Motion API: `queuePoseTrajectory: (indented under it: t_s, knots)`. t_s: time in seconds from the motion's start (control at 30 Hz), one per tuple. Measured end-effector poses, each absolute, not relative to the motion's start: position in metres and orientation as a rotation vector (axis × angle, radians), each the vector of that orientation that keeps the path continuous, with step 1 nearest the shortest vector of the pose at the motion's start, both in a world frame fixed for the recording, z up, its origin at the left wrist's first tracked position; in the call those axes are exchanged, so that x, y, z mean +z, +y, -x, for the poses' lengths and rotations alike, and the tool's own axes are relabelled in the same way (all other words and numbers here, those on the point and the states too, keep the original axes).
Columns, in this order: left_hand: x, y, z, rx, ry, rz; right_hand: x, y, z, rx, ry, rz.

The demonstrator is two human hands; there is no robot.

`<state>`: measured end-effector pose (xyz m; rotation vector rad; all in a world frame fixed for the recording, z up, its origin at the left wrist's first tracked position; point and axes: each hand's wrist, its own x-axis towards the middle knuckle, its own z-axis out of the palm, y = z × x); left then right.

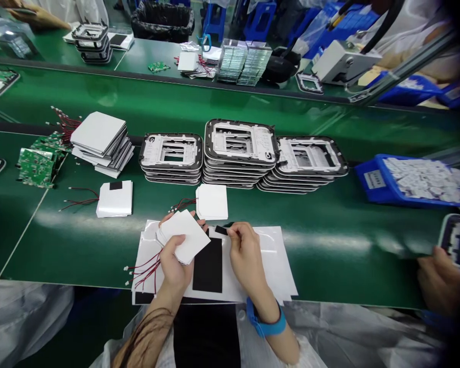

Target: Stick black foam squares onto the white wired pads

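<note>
My left hand [177, 260] is wrapped round a small stack of flat white battery packs [189, 236], thumb on top, with red and black leads [147, 271] hanging out to the left. Between the thumb and finger of my right hand [247, 253] is a small black adhesive strip [221, 230]. Below both hands lie white backing sheets [260, 260], which carry a large black adhesive patch [207, 268]. Just beyond them rests another white pack [211, 202]. Farther left is a white pack [118, 199] with a black strip on its top edge.
Stacked device frames [172, 153] stand along the back, beside piled white packs [99, 134] and green circuit boards [36, 166]. A blue bin [371, 179] of small white parts is at right. Another person's hand [444, 276] holds a frame at the right edge.
</note>
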<state>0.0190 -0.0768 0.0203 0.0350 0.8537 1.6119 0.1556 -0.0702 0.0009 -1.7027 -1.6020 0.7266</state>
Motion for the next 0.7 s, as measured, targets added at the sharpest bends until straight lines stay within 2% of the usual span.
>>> queuePoseTrajectory:
  t_s: [0.2,0.37,0.53,0.7]
  knots:
    - [0.023,-0.078,-0.017,1.579,0.823,-0.053,0.009,-0.071,-0.171,0.855,-1.45,1.661]
    - [0.033,-0.085,-0.016,1.373,0.607,-0.135,0.046,-0.086,-0.191,1.063,-1.204,1.544]
    - [0.046,-0.096,-0.015,1.219,0.485,-0.198,0.086,-0.096,-0.198,1.023,-1.236,1.49]
    - [0.052,-0.105,-0.014,1.128,0.498,-0.035,0.081,-0.092,-0.194,1.045,-1.207,1.51]
